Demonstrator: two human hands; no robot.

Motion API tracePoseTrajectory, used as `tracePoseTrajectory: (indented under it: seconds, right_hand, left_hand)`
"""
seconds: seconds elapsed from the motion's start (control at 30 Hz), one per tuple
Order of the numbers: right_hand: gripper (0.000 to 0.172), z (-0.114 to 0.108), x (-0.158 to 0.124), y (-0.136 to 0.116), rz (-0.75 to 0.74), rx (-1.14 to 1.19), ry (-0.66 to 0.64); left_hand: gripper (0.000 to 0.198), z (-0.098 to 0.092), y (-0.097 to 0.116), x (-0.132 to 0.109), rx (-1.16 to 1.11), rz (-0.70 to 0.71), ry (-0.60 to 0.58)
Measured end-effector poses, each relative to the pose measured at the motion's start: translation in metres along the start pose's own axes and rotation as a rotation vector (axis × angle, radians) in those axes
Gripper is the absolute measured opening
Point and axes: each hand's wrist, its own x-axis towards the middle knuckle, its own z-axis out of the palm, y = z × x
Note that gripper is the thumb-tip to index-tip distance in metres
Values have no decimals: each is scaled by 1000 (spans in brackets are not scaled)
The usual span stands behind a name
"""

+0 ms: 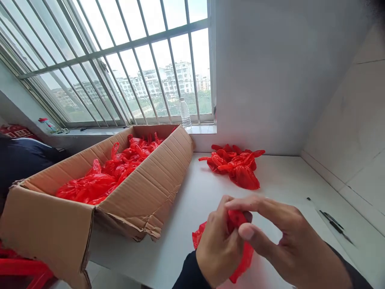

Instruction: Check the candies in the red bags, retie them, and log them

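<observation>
A red plastic bag [244,261] is bunched up in my left hand [221,245], whose fingers are wrapped round its twisted top. Parts of the bag stick out on both sides of that hand, above the white table. My right hand [279,237] reaches in from the right, thumb and index finger spread apart around the bunched top. Its index fingertip lies over the bunch, close to the left hand's knuckles; the remaining fingers are mostly hidden. Beyond both hands, several red tied bags [237,162] lie in a heap against the wall.
A long cardboard box [153,188] filled with red tied bags stands to the left, its flap hanging over the white table [168,249]. A plastic bottle [185,114] stands on the windowsill. Pens [335,224] lie at right. A person's dark sleeve [27,160] shows at far left.
</observation>
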Motion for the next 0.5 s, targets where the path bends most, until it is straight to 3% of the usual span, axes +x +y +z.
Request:
tracePoseTrajectory:
  seconds: [0.07, 0.13, 0.23, 0.3, 0.37, 0.5]
  right_hand:
    - [27, -1, 0, 7, 25, -26, 42]
    - [31, -1, 1, 16, 75, -33, -6]
    - [18, 0, 3, 25, 182, 63, -60]
    - [12, 2, 2, 25, 234, 136, 11]
    - [10, 6, -2, 21, 220, 200, 47]
    - [9, 16, -12, 16, 57, 276, -74]
  left_hand:
    - [27, -7, -2, 0, -164, -103, 46]
    - [33, -13, -4, -1, -324, -215, 44]
    - [40, -19, -5, -1, -462, -310, 56]
    - [45, -22, -3, 0, -510, -383, 81]
    - [47, -25, -1, 1, -569, -455, 116]
    - [30, -34, 2, 0, -618, -439, 111]
